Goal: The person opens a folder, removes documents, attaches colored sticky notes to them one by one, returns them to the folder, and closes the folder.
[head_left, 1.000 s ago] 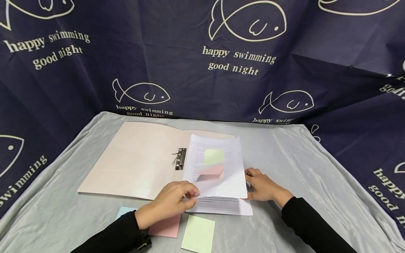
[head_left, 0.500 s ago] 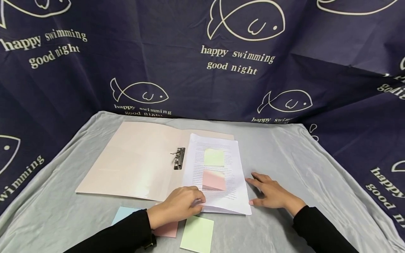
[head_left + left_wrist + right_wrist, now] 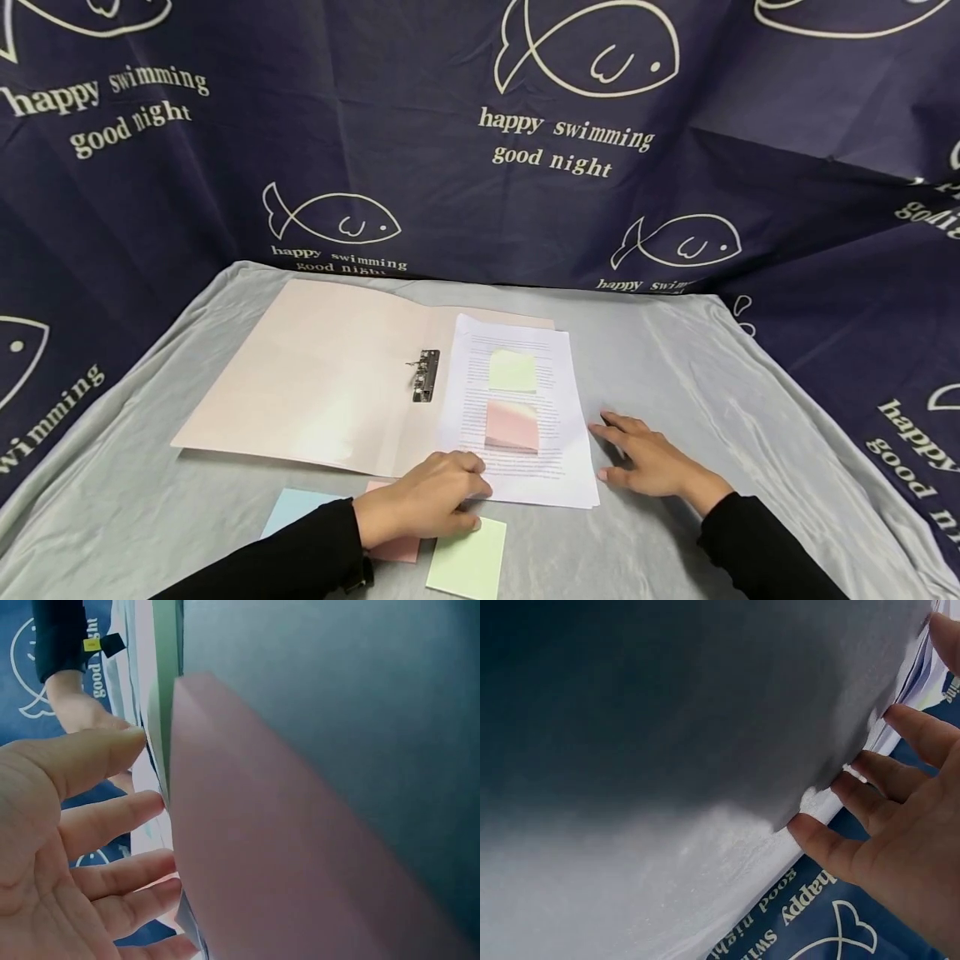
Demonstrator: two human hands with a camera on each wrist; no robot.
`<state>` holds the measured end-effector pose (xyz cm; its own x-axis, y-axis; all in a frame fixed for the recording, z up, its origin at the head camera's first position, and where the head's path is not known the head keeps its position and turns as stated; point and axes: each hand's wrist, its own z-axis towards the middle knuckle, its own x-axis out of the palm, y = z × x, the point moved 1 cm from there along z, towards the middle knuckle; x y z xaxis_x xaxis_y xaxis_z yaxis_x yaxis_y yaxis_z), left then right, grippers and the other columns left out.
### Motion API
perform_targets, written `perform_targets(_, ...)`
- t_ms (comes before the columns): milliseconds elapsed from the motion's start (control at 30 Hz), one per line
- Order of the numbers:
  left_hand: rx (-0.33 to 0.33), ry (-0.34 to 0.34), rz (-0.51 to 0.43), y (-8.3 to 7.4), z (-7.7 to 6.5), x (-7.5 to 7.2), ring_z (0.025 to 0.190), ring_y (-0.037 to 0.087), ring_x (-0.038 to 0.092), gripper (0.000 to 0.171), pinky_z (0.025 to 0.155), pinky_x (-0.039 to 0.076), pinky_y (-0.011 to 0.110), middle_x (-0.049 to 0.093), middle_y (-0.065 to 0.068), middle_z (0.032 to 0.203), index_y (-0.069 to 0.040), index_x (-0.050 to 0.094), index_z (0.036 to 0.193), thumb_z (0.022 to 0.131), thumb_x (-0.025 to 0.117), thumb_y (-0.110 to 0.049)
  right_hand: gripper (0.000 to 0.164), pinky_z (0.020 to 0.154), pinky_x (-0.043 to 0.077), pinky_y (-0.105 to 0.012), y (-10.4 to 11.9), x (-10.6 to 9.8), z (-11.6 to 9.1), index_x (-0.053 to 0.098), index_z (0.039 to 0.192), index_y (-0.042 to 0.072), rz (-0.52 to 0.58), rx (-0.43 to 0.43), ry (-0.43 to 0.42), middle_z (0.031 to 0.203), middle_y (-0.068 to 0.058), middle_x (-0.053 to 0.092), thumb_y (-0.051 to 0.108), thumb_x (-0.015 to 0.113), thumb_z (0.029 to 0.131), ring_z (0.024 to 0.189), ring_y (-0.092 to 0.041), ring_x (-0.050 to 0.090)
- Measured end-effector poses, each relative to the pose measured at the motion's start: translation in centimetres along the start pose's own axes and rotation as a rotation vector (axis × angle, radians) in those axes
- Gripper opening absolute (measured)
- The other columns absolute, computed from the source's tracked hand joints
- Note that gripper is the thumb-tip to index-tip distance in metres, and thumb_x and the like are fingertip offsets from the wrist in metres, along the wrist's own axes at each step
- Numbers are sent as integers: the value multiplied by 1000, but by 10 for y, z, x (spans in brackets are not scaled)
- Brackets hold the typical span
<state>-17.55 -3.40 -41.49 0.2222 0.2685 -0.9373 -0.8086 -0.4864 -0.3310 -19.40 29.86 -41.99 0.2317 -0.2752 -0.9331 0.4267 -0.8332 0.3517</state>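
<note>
A stack of printed sheets (image 3: 465,417) lies on the right half of an open pale pink folder (image 3: 315,375). On the top sheet are a green sticky note (image 3: 513,370) and, below it, a pink sticky note (image 3: 512,426) with a curled edge. My left hand (image 3: 435,496) is at the stack's bottom left corner, with fingertips at the paper edge and thumb over a green sticky pad (image 3: 468,558). In the left wrist view its fingers (image 3: 120,821) are extended and spread. Beside the stack's right edge, my right hand (image 3: 652,458) rests with fingertips on the cloth, holding nothing.
The folder's metal clip (image 3: 425,375) stands left of the stack, its lever up. A blue pad (image 3: 296,510) and a pink pad (image 3: 397,548) lie partly under my left forearm and hand. Grey cloth (image 3: 652,350) covers the table; a dark blue printed curtain (image 3: 450,233) hangs behind.
The lifted top sheet has come down flat onto the stack. My left hand has moved slightly right and down with it and no longer pinches it; the right hand has drawn away rightward.
</note>
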Motion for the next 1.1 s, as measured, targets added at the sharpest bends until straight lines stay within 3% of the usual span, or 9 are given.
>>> perform_targets(167, -5, 37, 27, -3, -2, -1, 97, 14, 54, 29, 79, 46, 34, 56, 3, 106, -15, 71, 100, 76, 74, -30, 61, 90, 31, -62, 2, 4, 2, 41, 137, -4, 39, -28, -101, 138, -26, 38, 31, 60, 90, 125, -45, 34)
perform_targets(267, -16, 57, 26, -4, -3, -2, 100, 15, 54, 32, 82, 45, 35, 56, 5, 110, -15, 70, 104, 77, 73, -32, 65, 90, 32, -61, 8, 9, 4, 39, 139, -1, 22, -78, -135, 141, -24, 35, 36, 60, 89, 127, -41, 32)
perform_targets(400, -19, 84, 21, -3, -4, -2, 106, 17, 52, 39, 86, 44, 36, 55, 8, 116, -14, 68, 111, 78, 73, -34, 70, 90, 32, -61, 17, 14, 8, 42, 139, 3, -29, -142, -86, 144, -21, 31, 42, 63, 86, 130, -39, 30)
perform_targets(600, -19, 100, 24, -2, -5, -2, 114, 19, 49, 45, 91, 42, 37, 53, 10, 123, -13, 66, 117, 79, 72, -34, 72, 92, 30, -61, 22, 15, 11, 42, 138, 1, -30, -128, 12, 144, -21, 31, 43, 64, 85, 129, -40, 29)
perform_targets(967, -13, 92, 30, -1, -4, -2, 113, 20, 51, 43, 89, 43, 39, 53, 10, 122, -13, 66, 117, 79, 71, -34, 73, 90, 30, -63, 24, 11, 11, 42, 137, -1, -27, -128, 33, 143, -23, 31, 45, 63, 85, 128, -43, 29)
perform_targets(1100, -25, 57, 9, 0, -3, -8, 110, 20, 53, 39, 86, 44, 40, 55, 9, 120, -13, 67, 114, 81, 70, -32, 73, 91, 30, -63, 23, 12, 11, 42, 138, 0, -23, -119, 37, 144, -22, 30, 46, 62, 85, 129, -42, 29)
